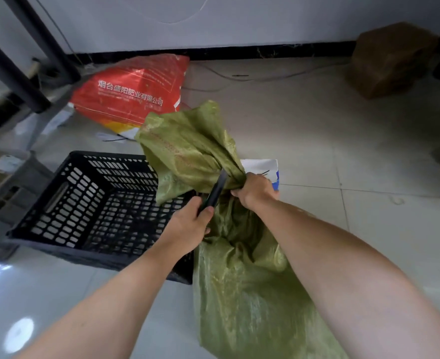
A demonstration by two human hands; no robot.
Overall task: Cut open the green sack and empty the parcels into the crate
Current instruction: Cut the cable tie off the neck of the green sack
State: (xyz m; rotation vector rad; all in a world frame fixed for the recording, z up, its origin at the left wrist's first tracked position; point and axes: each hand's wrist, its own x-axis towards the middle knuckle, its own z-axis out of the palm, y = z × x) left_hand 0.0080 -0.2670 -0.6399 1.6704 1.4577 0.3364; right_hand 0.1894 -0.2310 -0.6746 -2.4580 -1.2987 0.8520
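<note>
On the tiled floor, the right hand point(256, 190) clenches the green sack's point(242, 288) neck; the left hand point(187, 226) grips a knife point(217, 189).

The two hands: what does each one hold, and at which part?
Left hand: knife, by its handle. Right hand: green sack, at its bunched neck.

olive-green woven sack point(242, 281), black lattice crate point(84, 203), red bag point(133, 92) with white lettering
</note>
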